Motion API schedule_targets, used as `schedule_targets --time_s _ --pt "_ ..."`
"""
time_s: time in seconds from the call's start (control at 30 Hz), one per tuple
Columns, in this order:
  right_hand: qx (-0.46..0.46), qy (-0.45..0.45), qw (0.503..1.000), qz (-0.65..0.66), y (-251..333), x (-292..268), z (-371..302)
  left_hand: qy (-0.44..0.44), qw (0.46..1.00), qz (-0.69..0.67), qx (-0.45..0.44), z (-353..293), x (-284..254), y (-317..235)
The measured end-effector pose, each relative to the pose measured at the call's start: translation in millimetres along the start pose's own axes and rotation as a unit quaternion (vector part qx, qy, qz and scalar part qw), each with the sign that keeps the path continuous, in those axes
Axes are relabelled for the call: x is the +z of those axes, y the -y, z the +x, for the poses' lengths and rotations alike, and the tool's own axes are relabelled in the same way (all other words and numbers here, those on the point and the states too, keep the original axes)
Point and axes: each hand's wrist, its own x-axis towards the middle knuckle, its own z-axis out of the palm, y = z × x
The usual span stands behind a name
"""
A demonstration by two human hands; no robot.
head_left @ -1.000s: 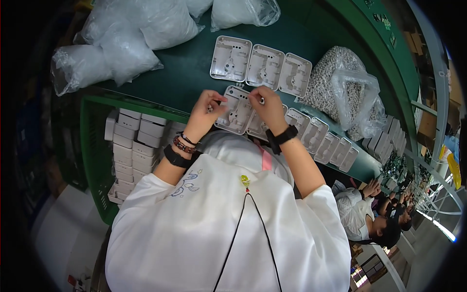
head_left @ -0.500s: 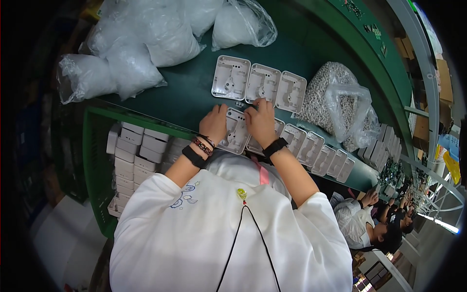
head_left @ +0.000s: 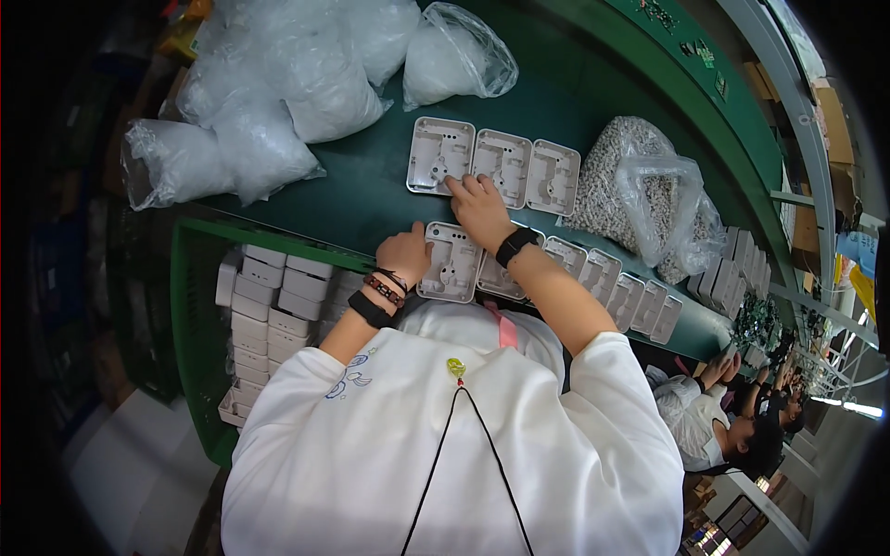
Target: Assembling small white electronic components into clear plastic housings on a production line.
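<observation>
My left hand (head_left: 404, 257) is at the left edge of a pale plastic housing (head_left: 451, 264), shallow with rounded corners, in the row closest to me. Its index finger points away from me and the other fingers curl under; anything inside them is hidden. My right hand (head_left: 484, 215) reaches over that row to the farther one, fingers spread. Its fingertips are at the front edge of the left far housing (head_left: 440, 148), beside the middle far housing (head_left: 502, 159). Whether a small part lies under them I cannot see. A third far housing (head_left: 553, 176) is on the right.
Bags of white contents (head_left: 324, 83) lie at the back left. A clear bag of small pale parts (head_left: 616, 176) lies right of the housings. More housings (head_left: 626, 301) line the right front edge. A green crate (head_left: 199, 343) holds stacked housings. Co-workers (head_left: 691, 417) sit at right.
My right hand has moved left and away from me, to the far row's front edge. My left hand has slipped down along the near housing's left side. The whole view has shifted slightly.
</observation>
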Motion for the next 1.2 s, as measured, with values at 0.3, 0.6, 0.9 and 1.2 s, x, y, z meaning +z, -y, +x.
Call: schedule_targets --time_s 0.3,0.6,0.9,1.2 --pt "0.215 -0.063 0.935 0.275 4.0 -30.8 -34.2 -0.031 0.999 -0.034 -0.004 21.2 -16.4 -10.4" --pt "0.263 -0.026 0.885 0.383 40.2 -46.6 -48.4 0.029 0.911 -0.383 0.148 0.4 -26.6 -24.3" --pt "0.239 -0.022 0.872 0.428 32.5 -30.9 -48.4 0.061 0.924 -0.375 0.049 3.3 -11.2 -5.4" --pt "0.091 -0.009 0.988 0.124 7.9 1.6 -37.8 -0.043 0.893 -0.448 0.014 1.5 -31.8 11.7"
